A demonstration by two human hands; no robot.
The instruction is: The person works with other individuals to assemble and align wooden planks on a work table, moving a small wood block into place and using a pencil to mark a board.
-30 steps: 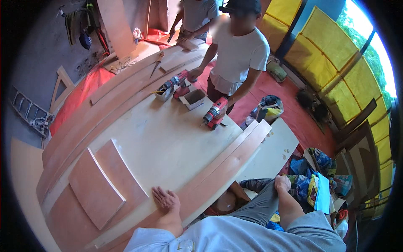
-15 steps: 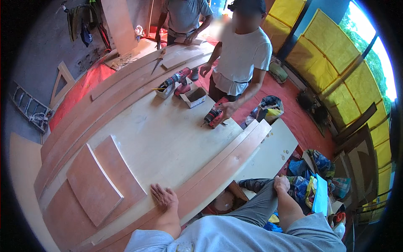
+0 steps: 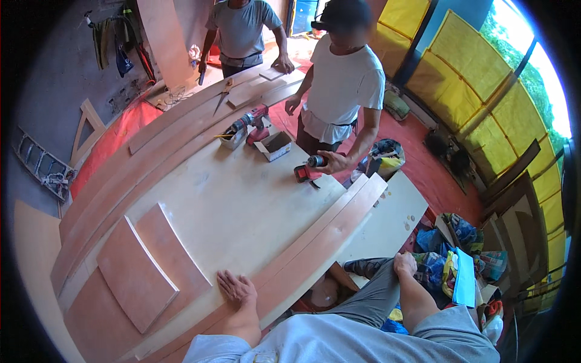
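Observation:
My left hand [image 3: 237,288] lies palm down on the pale plywood table [image 3: 242,221], fingers spread, beside two curved wooden panels. One panel [image 3: 136,269] overlaps the other [image 3: 172,248]. Curled over my bent grey-trousered knee [image 3: 378,287], my right hand [image 3: 405,264] is closed, with no tool showing in it. Across the table, a co-worker in a white shirt rests a hand [image 3: 333,162] on a red cordless drill [image 3: 308,172]. Another red drill [image 3: 257,124] stands by a small open box [image 3: 275,145].
Long wooden strips [image 3: 315,242] run along the table's near edge; curved strips [image 3: 145,148] line the far side, with a handsaw [image 3: 223,97] on them. A second co-worker [image 3: 239,36] stands behind. Bags and cloths [image 3: 445,260] are heaped to my right. A ladder [image 3: 39,163] leans at left.
The white-shirted co-worker's drill has been turned, its chuck now pointing away from me. The co-worker behind stands more upright. Both my hands stay where they were.

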